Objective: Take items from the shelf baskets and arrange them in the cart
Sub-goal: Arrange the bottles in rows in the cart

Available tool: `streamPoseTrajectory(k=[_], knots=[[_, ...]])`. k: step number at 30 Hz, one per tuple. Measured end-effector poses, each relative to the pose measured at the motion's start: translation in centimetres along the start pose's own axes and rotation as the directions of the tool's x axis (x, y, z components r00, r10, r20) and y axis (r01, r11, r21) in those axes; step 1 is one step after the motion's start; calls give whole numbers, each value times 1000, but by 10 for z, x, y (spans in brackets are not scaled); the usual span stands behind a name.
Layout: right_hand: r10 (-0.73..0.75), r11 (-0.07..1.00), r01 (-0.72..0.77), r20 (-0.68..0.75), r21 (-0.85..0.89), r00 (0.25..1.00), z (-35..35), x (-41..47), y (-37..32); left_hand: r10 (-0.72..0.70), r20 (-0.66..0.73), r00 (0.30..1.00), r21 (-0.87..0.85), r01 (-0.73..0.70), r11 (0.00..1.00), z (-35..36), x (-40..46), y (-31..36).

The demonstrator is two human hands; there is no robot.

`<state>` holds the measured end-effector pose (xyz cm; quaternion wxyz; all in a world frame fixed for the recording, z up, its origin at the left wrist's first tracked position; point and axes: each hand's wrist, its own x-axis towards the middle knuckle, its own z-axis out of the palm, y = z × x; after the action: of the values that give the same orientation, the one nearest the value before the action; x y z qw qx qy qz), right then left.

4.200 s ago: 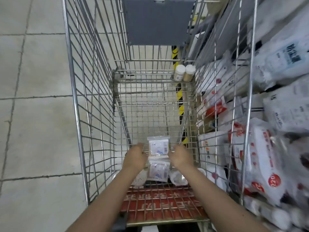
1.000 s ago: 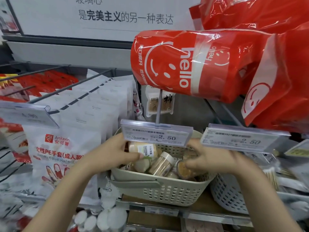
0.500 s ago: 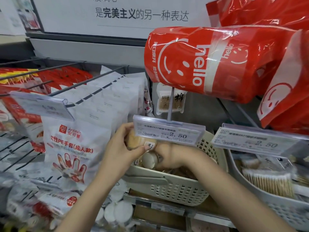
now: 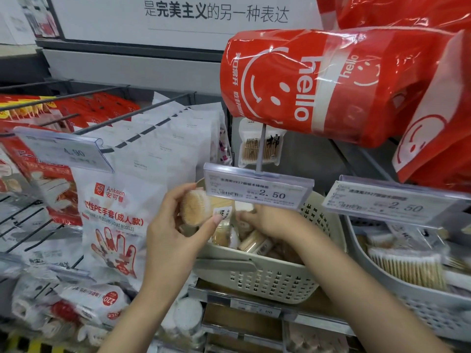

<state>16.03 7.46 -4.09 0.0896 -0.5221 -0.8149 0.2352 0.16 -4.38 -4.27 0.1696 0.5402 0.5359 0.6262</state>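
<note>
A beige perforated shelf basket (image 4: 275, 281) holds several small clear tubs of toothpicks (image 4: 256, 244). My left hand (image 4: 173, 225) grips one round toothpick tub (image 4: 197, 208) just above the basket's left rim, its bottom end facing me. My right hand (image 4: 270, 221) reaches down into the basket under a price tag; its fingertips are curled among the tubs and partly hidden, so what they hold is unclear. The cart is out of view.
A price tag reading 2.50 (image 4: 257, 191) hangs over the basket. A grey basket of cotton swabs (image 4: 407, 299) stands to the right. Red "hello" bags (image 4: 318, 82) hang overhead. White glove packs (image 4: 114, 217) on wire hooks fill the left.
I turned from the cart to the shelf. Over the last second my left hand lifted a toothpick tub out of the basket, and my right hand moved left and deeper among the tubs.
</note>
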Motion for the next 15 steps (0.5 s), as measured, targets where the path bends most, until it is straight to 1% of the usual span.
streamPoseTrajectory(k=[2, 4, 5, 7, 8, 9, 10, 11, 12, 13, 14, 15], knots=[[34, 999, -31, -84, 42, 996, 0, 2, 0, -2, -15, 1000, 57, 2, 998, 0, -3, -2], [44, 999, -45, -157, -3, 987, 2, 5, 0, 4, -30, 1000, 100, -1, 995, 1, -3, -5], [59, 997, -66, -174, -37, 983, 5, 7, 0, 8, -39, 999, 113, -4, 994, 2, -3, -7], [84, 991, -98, -150, -89, 985, 10, 8, 0, 14, -49, 999, 124, -7, 992, 4, -1, -11], [42, 993, -58, -156, -105, 987, 9, 9, -3, 18, -53, 998, 126, -11, 992, 6, -1, -12], [-54, 992, 34, -171, -119, 984, 8, 9, -7, 22, -59, 998, 127, -14, 992, 7, 0, -14], [-184, 976, 164, -141, -145, 973, 5, 9, -13, 26, -66, 997, 127, -17, 992, 7, 0, -14], [-305, 938, 293, -37, -184, 952, 4, 8, -20, 30, -76, 997, 128, -20, 992, 8, 0, -15], [-387, 888, 400, 101, -226, 917, 2, 6, -26, 34, -87, 996, 129, -22, 991, 9, 1, -16], [-423, 837, 474, 227, -273, 877, 2, 6, -30, 37, -99, 994, 127, -25, 992, 10, 0, -17], [-426, 789, 519, 317, -328, 847, 6, 8, -32, 39, -117, 992, 123, -24, 992, 11, 0, -17], [-425, 742, 551, 367, -383, 828, 10, 10, -33, 37, -136, 990, 118, -20, 993, 13, -1, -18]])
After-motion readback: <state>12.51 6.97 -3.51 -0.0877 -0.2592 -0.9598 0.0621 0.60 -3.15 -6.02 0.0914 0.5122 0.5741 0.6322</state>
